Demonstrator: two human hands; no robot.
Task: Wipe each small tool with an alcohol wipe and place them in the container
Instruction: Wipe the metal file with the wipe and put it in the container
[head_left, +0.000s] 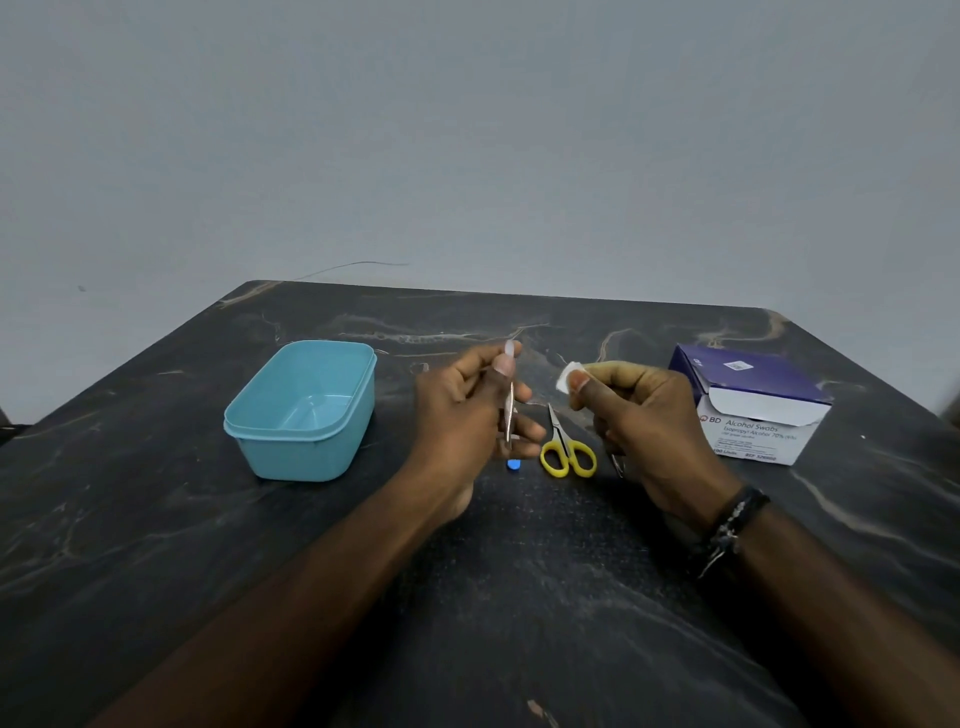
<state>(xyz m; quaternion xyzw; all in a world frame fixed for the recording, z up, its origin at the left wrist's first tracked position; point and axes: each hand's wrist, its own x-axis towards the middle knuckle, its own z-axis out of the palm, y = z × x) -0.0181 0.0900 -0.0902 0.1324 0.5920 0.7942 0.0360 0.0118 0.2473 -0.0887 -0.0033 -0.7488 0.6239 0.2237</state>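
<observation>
Tweezers (508, 415) are the tool being handled, pinched in the left hand (467, 415) just right of the tub (304, 410) and lifted off the table (156, 519). Their long axis runs near and far, almost straight up and down as I look at it, with one end poking out past the thumb toward the wall; which end is the tips I cannot tell. Nearest me, beside the tub's right flank, lies a small blue bit (513, 465) half hidden under that hand, too small to name. Level with it and further right sit the scissors (566, 447), yellow loops toward me and blades pointing away, untouched on the table. Right again, the right hand (639, 421) pinches a white wipe (570, 375) between thumb and finger, held near the tweezers but apart from them; a thin metal piece shows beneath that hand, unclear what. Further right of the tub stands the swab box (753, 405), its flap open. The tub holds nothing I can see, so I judge the job barely begun: no tool is stowed yet, and the scissors wait.
</observation>
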